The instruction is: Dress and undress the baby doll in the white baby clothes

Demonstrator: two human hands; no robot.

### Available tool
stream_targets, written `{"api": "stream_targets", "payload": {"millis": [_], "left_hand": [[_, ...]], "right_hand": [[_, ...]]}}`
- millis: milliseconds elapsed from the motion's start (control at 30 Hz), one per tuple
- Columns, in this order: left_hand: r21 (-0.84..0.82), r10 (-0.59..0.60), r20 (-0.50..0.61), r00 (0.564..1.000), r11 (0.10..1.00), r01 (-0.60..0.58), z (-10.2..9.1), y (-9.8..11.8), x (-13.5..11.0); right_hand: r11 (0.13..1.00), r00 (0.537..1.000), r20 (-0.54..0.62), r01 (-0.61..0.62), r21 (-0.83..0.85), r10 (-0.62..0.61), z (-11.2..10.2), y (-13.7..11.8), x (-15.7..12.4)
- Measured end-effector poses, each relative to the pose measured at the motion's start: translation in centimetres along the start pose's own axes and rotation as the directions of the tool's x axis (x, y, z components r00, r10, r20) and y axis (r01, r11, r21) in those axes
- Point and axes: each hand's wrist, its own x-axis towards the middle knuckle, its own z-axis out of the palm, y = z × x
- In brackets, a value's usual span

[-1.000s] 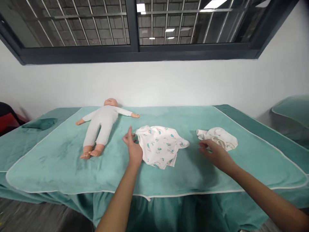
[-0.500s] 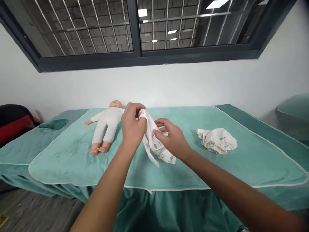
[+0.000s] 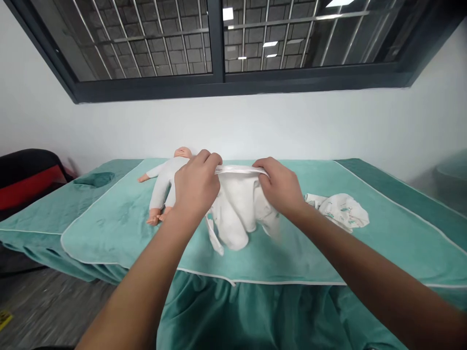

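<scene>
Since half a second ago, the white garment (image 3: 233, 231) has been opened out, and the right hand (image 3: 279, 187) has moved away from the left hand (image 3: 199, 182). Each hand now pinches one end of the garment's edge, fingers curled over, drawing it taut. The garment hangs in front of the person, above the green mat (image 3: 284, 267); whether its lower end touches is unclear. Left of the garment lies the doll (image 3: 166, 177), partly hidden by the left hand. Right of it, a crumpled patterned cloth (image 3: 345, 211) is partly covered by the right forearm. Beyond the garment are the wall (image 3: 255, 126) and barred window (image 3: 219, 85); far left of it sits a black-and-red object (image 3: 32, 182).
</scene>
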Motion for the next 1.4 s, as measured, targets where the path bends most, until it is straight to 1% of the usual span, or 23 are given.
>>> {"api": "stream_targets", "payload": {"millis": [33, 100, 200, 300, 367, 467, 500, 567, 600, 633, 667, 700, 733, 767, 800, 833, 867, 933, 1033, 1133, 1267, 1333, 1400], "left_hand": [[0.066, -0.017, 0.027, 0.999, 0.998, 0.016, 0.0, -0.5, -0.1], [0.125, -0.072, 0.076, 0.995, 0.99, 0.062, 0.0, -1.5, -0.4], [0.116, -0.141, 0.109, 0.984, 0.985, 0.128, 0.4, -2.9, -0.9], [0.095, -0.198, 0.127, 0.972, 0.978, 0.187, 0.8, -4.0, -1.1], [0.098, -0.241, 0.165, 0.957, 0.969, 0.227, 1.1, -4.5, -0.7], [0.132, -0.301, 0.294, 0.907, 0.953, 0.274, 2.1, -5.3, 0.7], [0.145, -0.313, 0.343, 0.885, 0.949, 0.28, 2.8, -5.5, 1.1], [0.167, -0.331, 0.429, 0.841, 0.944, 0.286, 4.7, -5.8, 1.7], [0.174, -0.339, 0.457, 0.822, 0.941, 0.291, 5.9, -5.9, 1.7], [0.185, -0.347, 0.472, 0.81, 0.938, 0.294, 7.2, -5.8, 1.3], [0.19, -0.345, 0.477, 0.809, 0.938, 0.288, 8.5, -5.7, 0.7], [0.197, -0.332, 0.461, 0.823, 0.943, 0.27, 9.9, -5.3, -0.2], [0.207, -0.298, 0.427, 0.854, 0.951, 0.228, 11.3, -4.9, -1.4], [0.186, -0.241, 0.399, 0.885, 0.966, 0.18, 12.6, -4.4, -2.7], [0.116, -0.153, 0.39, 0.908, 0.986, 0.116, 13.9, -3.8, -4.1], [0.027, -0.079, 0.401, 0.913, 0.997, 0.074, 15.1, -3.2, -5.4], [-0.058, -0.034, 0.426, 0.904, 0.996, 0.065, 16.2, -2.7, -6.6], [-0.154, -0.023, 0.478, 0.878, 0.982, 0.109, 18.0, -1.9, -8.1], [-0.102, -0.123, 0.503, 0.855, 0.975, 0.2, 20.0, -1.9, -8.4], [-0.016, -0.229, 0.476, 0.849, 0.963, 0.269, 20.9, -2.6, -7.5], [0.07, -0.261, 0.401, 0.878, 0.965, 0.255, 21.3, -3.5, -5.8], [0.103, -0.225, 0.388, 0.894, 0.974, 0.201, 21.5, -3.9, -4.7], [0.113, -0.172, 0.408, 0.897, 0.984, 0.138, 21.8, -4.5, -3.4]], "right_hand": [[0.999, 1.0, 0.008, 0.011, -0.042, -0.011, -0.3, 0.9, 0.1], [0.998, 0.999, 0.036, -0.01, -0.058, 0.012, -0.9, 2.5, 0.0], [0.995, 0.997, 0.055, -0.05, -0.089, 0.056, -2.3, 3.9, -0.5], [0.966, 0.991, 0.09, -0.076, -0.246, 0.1, -4.5, 4.1, -0.5], [0.924, 0.973, 0.131, -0.13, -0.36, 0.188, -6.0, 4.2, 0.2], [0.881, 0.911, 0.262, -0.183, -0.436, 0.319, -7.0, 5.2, 2.1], [0.882, 0.884, 0.33, -0.167, -0.44, 0.332, -6.8, 5.8, 2.8], [0.877, 0.822, 0.451, -0.115, -0.465, 0.347, -5.2, 7.2, 3.6], [0.865, 0.797, 0.484, -0.094, -0.493, 0.363, -3.9, 7.8, 3.7], [0.836, 0.78, 0.483, -0.091, -0.541, 0.398, -2.5, 8.4, 3.5], [0.808, 0.781, 0.456, -0.105, -0.579, 0.428, -0.9, 8.7, 3.0], [0.791, 0.789, 0.429, -0.113, -0.602, 0.44, 0.8, 8.9, 2.2], [0.779, 0.801, 0.407, -0.114, -0.616, 0.439, 2.5, 8.9, 1.1], [0.783, 0.827, 0.395, -0.085, -0.617, 0.4, 4.1, 8.9, -0.3], [0.819, 0.873, 0.406, 0.014, -0.573, 0.27, 5.7, 8.7, -1.7], [0.867, 0.877, 0.456, 0.107, -0.487, 0.148, 7.1, 8.5, -3.2], [0.905, 0.872, 0.479, 0.118, -0.409, 0.103, 8.4, 8.3, -4.5], [0.946, 0.87, 0.473, 0.022, -0.322, 0.141, 10.4, 8.3, -6.5], [0.92, 0.871, 0.391, -0.153, -0.362, 0.299, 11.8, 9.1, -7.3], [0.865, 0.87, 0.3, -0.235, -0.443, 0.39, 11.7, 10.4, -6.2], [0.825, 0.894, 0.239, -0.209, -0.526, 0.379, 11.4, 11.7, -4.2], [0.8, 0.892, 0.231, -0.203, -0.565, 0.389, 11.6, 12.3, -3.2], [0.779, 0.884, 0.235, -0.199, -0.594, 0.405, 12.0, 13.1, -2.1]]}}
